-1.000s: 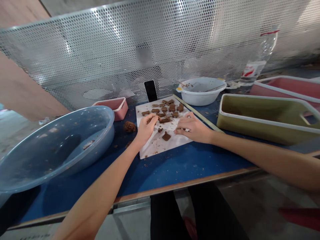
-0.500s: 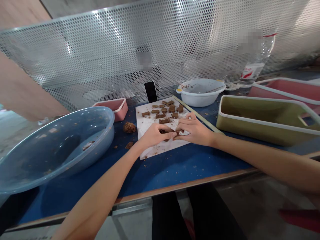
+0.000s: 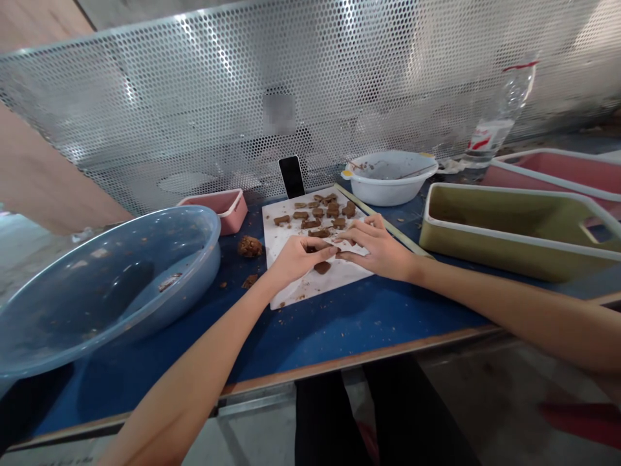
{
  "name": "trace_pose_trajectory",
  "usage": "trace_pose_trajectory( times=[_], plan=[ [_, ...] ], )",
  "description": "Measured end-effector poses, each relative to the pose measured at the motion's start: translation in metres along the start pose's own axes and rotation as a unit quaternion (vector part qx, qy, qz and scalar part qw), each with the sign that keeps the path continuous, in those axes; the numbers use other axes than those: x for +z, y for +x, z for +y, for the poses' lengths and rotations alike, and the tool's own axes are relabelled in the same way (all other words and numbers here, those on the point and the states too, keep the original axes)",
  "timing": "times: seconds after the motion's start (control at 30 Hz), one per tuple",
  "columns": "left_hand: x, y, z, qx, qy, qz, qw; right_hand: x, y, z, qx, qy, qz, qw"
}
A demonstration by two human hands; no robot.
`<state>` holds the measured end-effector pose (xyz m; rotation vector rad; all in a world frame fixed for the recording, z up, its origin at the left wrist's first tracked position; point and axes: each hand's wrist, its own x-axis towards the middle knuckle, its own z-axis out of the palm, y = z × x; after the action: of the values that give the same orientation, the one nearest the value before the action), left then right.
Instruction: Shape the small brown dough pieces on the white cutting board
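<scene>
Both hands are close together over a white sheet (image 3: 294,296) scattered with small brown, clay-like pieces. My left hand (image 3: 298,260) is closed, thumb against fingers, around a dark brown piece (image 3: 311,249) that is mostly hidden. Just below its thumb, a rounded brown piece (image 3: 321,267) lies on the sheet. My right hand (image 3: 381,251) has its fingers stretched and apart from the thumb. Its tips come near the left fingertips. Beyond the hands, several brown pieces (image 3: 311,224) lie in loose rows, some shaped like short blocks.
A large blue basin (image 3: 213,259) stands at left, near a pink box (image 3: 237,213) and a brown lump (image 3: 250,246). A phone (image 3: 291,176) leans against perforated metal. To the right are a pale strip (image 3: 402,238), white basin (image 3: 388,193), olive bin (image 3: 485,243) and plastic bottle (image 3: 490,136).
The right hand's fingers have spread and lifted slightly from their pinch. The rounded brown piece below the left thumb now shows more fully on the sheet.
</scene>
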<state>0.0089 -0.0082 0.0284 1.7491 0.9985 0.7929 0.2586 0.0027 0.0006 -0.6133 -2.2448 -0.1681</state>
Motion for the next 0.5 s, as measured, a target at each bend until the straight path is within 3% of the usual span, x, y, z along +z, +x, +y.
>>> trace_pose_trajectory(
  times=[0.5],
  plan=[
    [-0.002,-0.0006,0.0047,0.014,0.018,0.001,1.0,-0.0014,0.0002,-0.0043,0.002,0.015,0.025,1.0]
  ],
)
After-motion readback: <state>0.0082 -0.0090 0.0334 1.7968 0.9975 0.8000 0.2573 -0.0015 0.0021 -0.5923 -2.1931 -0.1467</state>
